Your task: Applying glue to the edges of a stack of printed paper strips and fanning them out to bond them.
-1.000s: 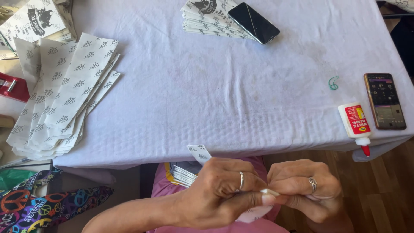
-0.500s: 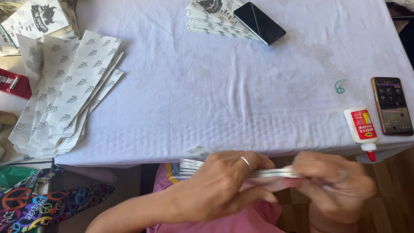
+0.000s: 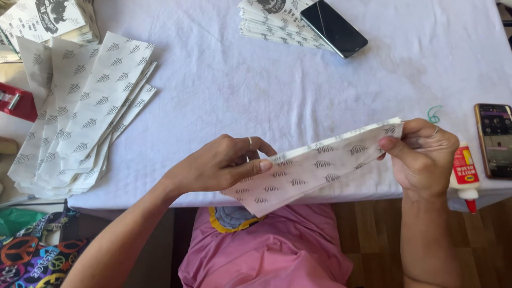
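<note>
Hands (image 3: 224, 165) — pinching paper bag (image 3: 314, 168) ends.

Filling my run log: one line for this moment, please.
left hand: holds patterned paper bag near end | right hand: pinches far end | bag: flat, above table edge | glue bottle: beside right hand
</note>
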